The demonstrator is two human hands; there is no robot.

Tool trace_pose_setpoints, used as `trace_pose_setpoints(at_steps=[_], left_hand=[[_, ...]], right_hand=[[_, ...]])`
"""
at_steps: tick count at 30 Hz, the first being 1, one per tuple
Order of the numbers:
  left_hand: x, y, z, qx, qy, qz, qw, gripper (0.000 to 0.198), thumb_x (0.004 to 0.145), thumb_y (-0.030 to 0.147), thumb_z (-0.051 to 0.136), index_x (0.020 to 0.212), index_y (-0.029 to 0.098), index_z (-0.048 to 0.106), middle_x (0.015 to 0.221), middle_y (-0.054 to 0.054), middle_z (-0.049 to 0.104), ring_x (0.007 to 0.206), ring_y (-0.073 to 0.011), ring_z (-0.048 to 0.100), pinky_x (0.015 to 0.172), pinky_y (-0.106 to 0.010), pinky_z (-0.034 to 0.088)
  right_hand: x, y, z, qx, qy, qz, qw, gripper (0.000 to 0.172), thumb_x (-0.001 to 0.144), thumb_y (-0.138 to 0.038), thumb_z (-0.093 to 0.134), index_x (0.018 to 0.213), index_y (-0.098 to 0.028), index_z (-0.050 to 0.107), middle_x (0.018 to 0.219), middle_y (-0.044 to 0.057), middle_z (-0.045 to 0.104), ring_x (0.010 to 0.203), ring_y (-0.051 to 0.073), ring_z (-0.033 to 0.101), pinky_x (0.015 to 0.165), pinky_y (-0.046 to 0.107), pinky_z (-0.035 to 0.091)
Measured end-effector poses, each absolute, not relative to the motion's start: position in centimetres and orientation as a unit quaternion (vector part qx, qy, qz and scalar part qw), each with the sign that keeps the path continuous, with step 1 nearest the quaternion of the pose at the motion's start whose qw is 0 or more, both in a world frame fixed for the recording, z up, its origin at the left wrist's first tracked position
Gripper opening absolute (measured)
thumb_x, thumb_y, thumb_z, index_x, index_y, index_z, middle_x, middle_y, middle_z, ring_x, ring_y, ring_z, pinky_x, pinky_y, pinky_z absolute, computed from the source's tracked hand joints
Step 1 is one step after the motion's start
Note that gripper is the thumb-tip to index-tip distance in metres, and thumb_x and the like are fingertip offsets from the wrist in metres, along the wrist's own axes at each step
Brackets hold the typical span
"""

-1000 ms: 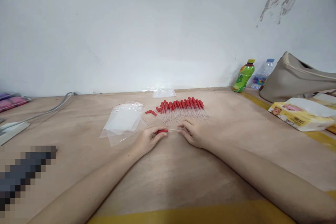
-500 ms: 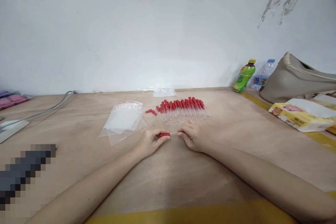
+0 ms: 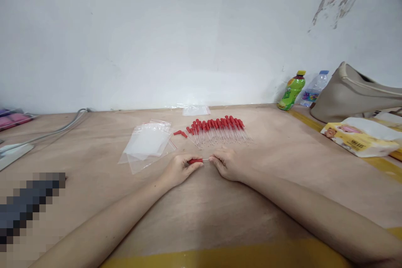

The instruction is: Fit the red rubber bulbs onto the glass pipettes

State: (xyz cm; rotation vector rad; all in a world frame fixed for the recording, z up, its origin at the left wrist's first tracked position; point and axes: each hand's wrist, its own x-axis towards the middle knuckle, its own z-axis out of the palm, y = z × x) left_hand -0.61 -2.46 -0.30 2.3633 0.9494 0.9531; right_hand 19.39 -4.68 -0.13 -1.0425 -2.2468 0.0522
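Note:
My left hand [image 3: 182, 168] pinches a red rubber bulb [image 3: 195, 161] between thumb and fingers. A thin clear tube [image 3: 205, 160] runs from the bulb's right end to my right hand [image 3: 225, 163], whose closed fingertips grip it. Most of the tube is hidden by the right fingers. Just beyond my hands lies a row of droppers [image 3: 216, 127], red bulbs toward the wall and clear tubes toward me. Loose red bulbs [image 3: 180, 133] rest at the left end of that row.
Clear zip bags [image 3: 147, 141] are stacked to the left, and another bag [image 3: 196, 110] lies by the wall. At right stand a green bottle [image 3: 292, 92], a clear bottle [image 3: 315, 89], a beige bag [image 3: 354, 96] and a tissue pack [image 3: 358, 138]. A cable [image 3: 63, 123] crosses the left side.
My right hand has moved slightly left, toward my left hand, so less clear tube shows between them. The left hand keeps its pinch on the red bulb.

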Motion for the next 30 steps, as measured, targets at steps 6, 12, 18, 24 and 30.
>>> trace_pose_setpoints(at_steps=[6,12,18,24,30], left_hand=[[-0.7,-2.6,-0.4,0.862,0.330,0.342,0.178,0.020,0.079,0.034,0.054,0.087,0.019,0.065,0.079,-0.003,0.068,0.069,-0.0140,0.061,0.063,-0.025,0.048],[-1.0,-1.7,0.1,0.877,0.323,0.334,0.123,0.023,0.080,0.034,0.053,0.095,0.020,0.062,0.087,-0.004,0.066,0.079,-0.0165,0.060,0.073,-0.030,0.048],[-2.1,-0.2,-0.1,0.856,0.404,0.320,0.030,0.040,0.078,0.038,0.053,0.110,0.015,0.054,0.112,-0.012,0.058,0.105,-0.0249,0.052,0.090,-0.041,0.041],[-2.1,0.4,-0.8,0.863,0.431,0.263,0.026,0.041,0.081,0.040,0.046,0.108,0.011,0.057,0.119,-0.015,0.054,0.110,-0.0274,0.049,0.094,-0.042,0.038],[-2.0,0.3,-0.6,0.865,0.434,0.253,0.022,0.043,0.082,0.041,0.044,0.109,0.010,0.057,0.119,-0.015,0.053,0.111,-0.0261,0.048,0.096,-0.040,0.038]], right_hand=[[19.1,-4.7,-0.2,-0.429,-0.844,0.079,0.311,0.032,0.087,-0.026,0.036,0.058,-0.018,0.048,0.055,-0.001,0.051,0.051,0.010,0.044,0.053,0.023,0.033],[19.7,-4.5,0.2,-0.415,-0.856,0.104,0.289,0.023,0.088,-0.026,0.037,0.078,-0.019,0.056,0.075,0.003,0.061,0.067,0.013,0.053,0.061,0.025,0.040],[20.9,-3.3,0.7,-0.486,-0.766,0.195,0.373,0.013,0.083,-0.022,0.042,0.084,-0.018,0.054,0.078,0.004,0.062,0.068,0.014,0.058,0.062,0.027,0.045],[20.9,0.0,1.2,-0.622,-0.619,0.267,0.398,0.018,0.080,-0.031,0.044,0.074,-0.017,0.052,0.067,0.004,0.064,0.053,0.013,0.058,0.049,0.024,0.043],[19.0,2.9,2.4,-0.698,-0.607,0.122,0.358,0.023,0.073,-0.034,0.050,0.057,-0.019,0.056,0.064,0.003,0.063,0.069,0.019,0.059,0.065,0.029,0.039]])
